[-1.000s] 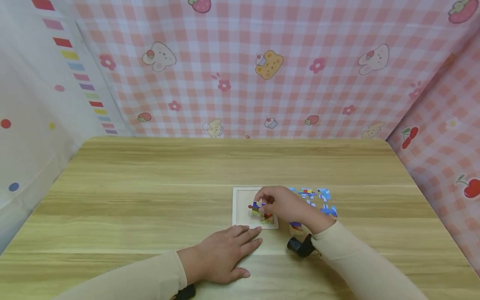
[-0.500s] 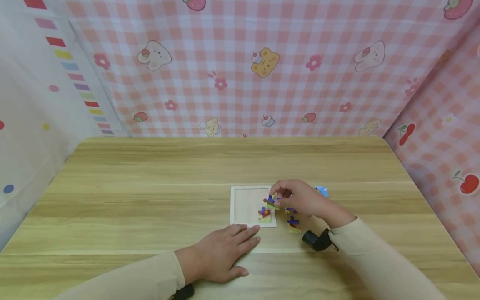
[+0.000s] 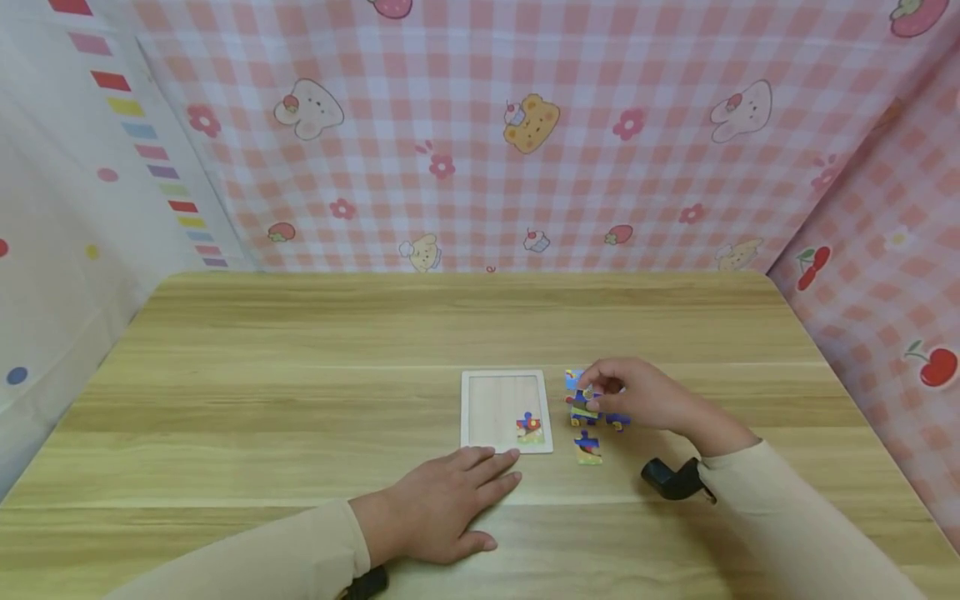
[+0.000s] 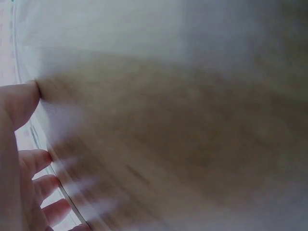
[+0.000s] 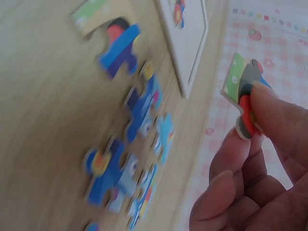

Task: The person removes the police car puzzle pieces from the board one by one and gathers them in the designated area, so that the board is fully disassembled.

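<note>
My right hand (image 3: 637,396) pinches a jigsaw puzzle piece (image 5: 245,91) between thumb and fingers, held above the loose pieces right of the tray. The piece shows green, grey, red and blue. My left hand (image 3: 446,506) lies with straight fingers on the table, fingertips at the near edge of the white-rimmed puzzle tray (image 3: 465,417). One red and blue piece (image 3: 528,427) sits in the tray's lower right corner. In the right wrist view several loose pieces lie on the table, among them a blue one (image 5: 110,175). My right hand covers part of them in the head view.
A loose piece (image 3: 588,448) lies just right of the tray, nearest me. Black wrist camera mounts (image 3: 671,479) show at both sleeves. The wooden table (image 3: 300,350) meets a pink checked cloth (image 3: 480,192) at its back edge.
My right hand has moved right, from over the tray to above the loose pieces, still pinching its puzzle piece. The piece in the tray's corner is now uncovered. My left hand has stayed put.
</note>
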`<state>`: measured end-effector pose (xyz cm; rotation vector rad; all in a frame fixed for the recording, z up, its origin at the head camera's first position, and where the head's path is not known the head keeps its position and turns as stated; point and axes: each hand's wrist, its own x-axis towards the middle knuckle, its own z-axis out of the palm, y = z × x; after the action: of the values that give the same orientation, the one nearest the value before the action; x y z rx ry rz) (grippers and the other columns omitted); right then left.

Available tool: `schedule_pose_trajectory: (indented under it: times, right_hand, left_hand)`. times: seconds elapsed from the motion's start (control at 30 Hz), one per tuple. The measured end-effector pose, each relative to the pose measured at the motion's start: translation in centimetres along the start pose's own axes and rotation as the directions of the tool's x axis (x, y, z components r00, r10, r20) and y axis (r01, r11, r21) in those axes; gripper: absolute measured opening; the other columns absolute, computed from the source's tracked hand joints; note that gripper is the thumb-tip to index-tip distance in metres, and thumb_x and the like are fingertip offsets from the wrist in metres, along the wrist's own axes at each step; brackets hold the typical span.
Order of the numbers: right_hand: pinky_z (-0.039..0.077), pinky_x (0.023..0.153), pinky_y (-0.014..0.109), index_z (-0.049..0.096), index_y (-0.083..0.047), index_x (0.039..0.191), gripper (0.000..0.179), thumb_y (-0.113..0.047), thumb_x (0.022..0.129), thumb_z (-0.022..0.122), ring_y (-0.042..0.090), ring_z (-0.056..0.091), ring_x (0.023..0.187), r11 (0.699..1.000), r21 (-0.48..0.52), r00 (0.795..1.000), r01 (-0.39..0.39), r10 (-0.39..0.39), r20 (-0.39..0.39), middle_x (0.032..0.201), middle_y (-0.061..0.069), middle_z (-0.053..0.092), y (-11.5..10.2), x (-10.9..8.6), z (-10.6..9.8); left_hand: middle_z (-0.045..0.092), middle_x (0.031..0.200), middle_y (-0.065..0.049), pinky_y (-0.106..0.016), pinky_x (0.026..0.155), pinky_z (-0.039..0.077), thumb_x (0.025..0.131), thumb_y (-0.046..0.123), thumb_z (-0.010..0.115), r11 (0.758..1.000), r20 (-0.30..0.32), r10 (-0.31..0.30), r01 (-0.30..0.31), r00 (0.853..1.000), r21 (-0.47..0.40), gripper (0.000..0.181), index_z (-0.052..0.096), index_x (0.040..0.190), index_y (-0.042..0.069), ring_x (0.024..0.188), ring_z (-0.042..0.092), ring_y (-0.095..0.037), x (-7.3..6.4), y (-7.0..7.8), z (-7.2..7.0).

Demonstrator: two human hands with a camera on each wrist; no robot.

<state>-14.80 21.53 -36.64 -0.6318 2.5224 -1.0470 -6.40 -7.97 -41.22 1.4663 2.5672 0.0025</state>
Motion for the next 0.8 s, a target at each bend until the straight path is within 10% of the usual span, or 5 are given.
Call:
schedule_pose_trajectory:
  times: [0.8]
  right_hand:
    - [0.040, 0.065, 0.024, 0.067, -0.005, 0.092, 0.007, -0.002, 0.086, 0.066, 0.012, 0.045, 0.077, 1.000, 0.022, 0.990, -0.007, 0.003, 0.142, 0.082, -0.003, 0.053, 3.0, -3.0, -0.9]
  left_hand:
    - [0.029, 0.157, -0.005, -0.033, 0.111, 0.032, 0.096, 0.054, 0.044, 1.000, 0.006, -0.009, 0.009, 1.000, -0.010, 0.068, 0.035, 0.151, 0.015, 0.138, 0.036, -0.024, 0.0, 0.1, -0.1]
